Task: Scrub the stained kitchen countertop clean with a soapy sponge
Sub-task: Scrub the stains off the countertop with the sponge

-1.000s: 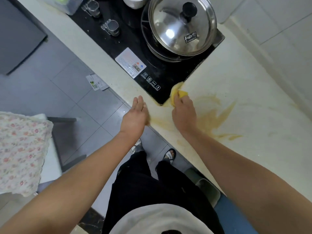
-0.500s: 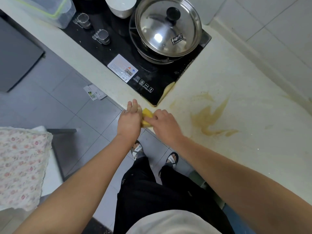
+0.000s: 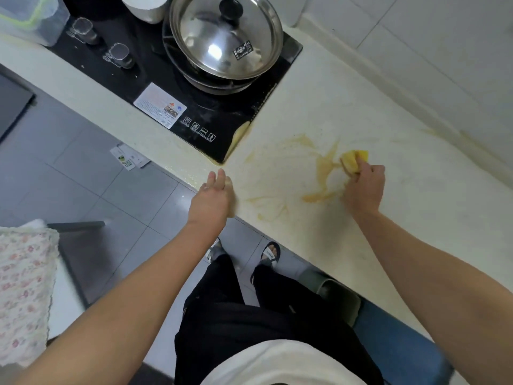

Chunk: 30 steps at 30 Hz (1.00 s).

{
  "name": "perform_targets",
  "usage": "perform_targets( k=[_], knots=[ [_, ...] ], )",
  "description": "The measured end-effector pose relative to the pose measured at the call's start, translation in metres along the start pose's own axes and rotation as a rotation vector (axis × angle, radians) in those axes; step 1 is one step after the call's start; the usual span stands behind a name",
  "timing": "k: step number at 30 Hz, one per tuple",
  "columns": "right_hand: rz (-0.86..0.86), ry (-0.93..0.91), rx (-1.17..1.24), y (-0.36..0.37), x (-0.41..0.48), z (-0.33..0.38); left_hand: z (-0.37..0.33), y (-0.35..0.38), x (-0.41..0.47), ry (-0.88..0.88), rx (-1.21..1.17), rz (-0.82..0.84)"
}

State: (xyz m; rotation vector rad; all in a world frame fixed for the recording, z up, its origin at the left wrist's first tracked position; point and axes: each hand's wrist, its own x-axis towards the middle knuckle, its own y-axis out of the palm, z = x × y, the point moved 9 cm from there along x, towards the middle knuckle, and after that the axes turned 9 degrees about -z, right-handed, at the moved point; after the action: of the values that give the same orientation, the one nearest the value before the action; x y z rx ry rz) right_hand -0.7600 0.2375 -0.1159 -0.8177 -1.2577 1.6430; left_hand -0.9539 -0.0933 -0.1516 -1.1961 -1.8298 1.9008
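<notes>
The cream countertop (image 3: 416, 207) carries smeared yellow-brown stains (image 3: 322, 168) in its middle and fainter streaks near the front edge. My right hand (image 3: 365, 187) grips a yellow sponge (image 3: 354, 159) and presses it on the right side of the main stain. With straight fingers, my left hand (image 3: 213, 198) lies flat against the counter's front edge, just below the corner of the black cooktop (image 3: 172, 87).
A steel pot with a lid (image 3: 226, 37) sits on the cooktop, with two knobs (image 3: 119, 55) to its left and a clear plastic box (image 3: 30, 18) at the far left. White wall tiles (image 3: 444, 51) back the counter. Below the edge are grey floor tiles and my feet.
My right hand has swept the sponge from the counter's front edge by my left hand rightward onto the big stain. The left hand stays at the edge.
</notes>
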Motion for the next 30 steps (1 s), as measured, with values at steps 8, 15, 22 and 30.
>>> perform_targets(
  k=[8, 15, 22, 30],
  knots=[
    [-0.070, -0.143, -0.090, 0.043, 0.017, 0.064, -0.025, 0.023, 0.007, 0.047, 0.092, 0.078],
    [0.186, -0.777, 0.097, 0.063, -0.112, 0.126, -0.033, 0.015, 0.005, 0.036, 0.214, 0.117],
    [0.218, 0.110, 0.336, 0.010, -0.004, -0.027, -0.028, 0.019, 0.008, 0.014, 0.233, 0.109],
    [0.036, 0.009, 0.122, -0.027, 0.028, -0.078, -0.029, 0.021, 0.011, -0.017, 0.217, 0.093]
  ],
)
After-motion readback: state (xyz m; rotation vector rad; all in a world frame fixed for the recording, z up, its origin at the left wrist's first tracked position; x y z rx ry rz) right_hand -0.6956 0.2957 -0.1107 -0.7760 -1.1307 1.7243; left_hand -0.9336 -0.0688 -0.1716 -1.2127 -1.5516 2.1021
